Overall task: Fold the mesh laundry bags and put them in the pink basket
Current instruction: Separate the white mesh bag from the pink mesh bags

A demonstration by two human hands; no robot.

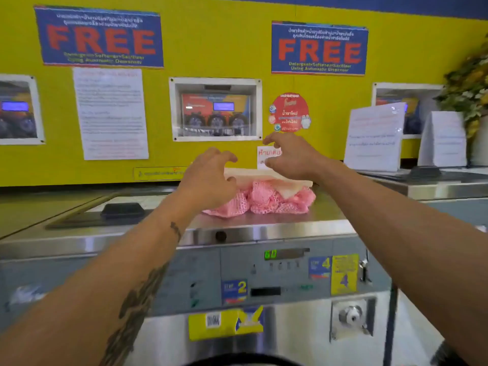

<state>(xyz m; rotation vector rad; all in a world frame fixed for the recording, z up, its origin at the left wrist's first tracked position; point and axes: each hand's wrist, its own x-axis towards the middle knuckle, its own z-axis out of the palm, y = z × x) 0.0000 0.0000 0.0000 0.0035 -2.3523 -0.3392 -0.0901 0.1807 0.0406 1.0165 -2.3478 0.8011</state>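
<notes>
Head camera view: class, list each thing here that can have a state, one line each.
Left hand: open, fingers curled, holding nothing.
Right hand: open, above the pile, holding nothing.
Pink mesh bags: crumpled, unfolded.
White mesh bag: lying flat on the pink ones.
Washer display: lit.

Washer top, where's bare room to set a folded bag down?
Bare steel shows along the front edge of the washer top, before the pink mesh bags, and between them and the black pad. The middle is crowded: bags, a white slab, left hand and right hand open above.
</notes>
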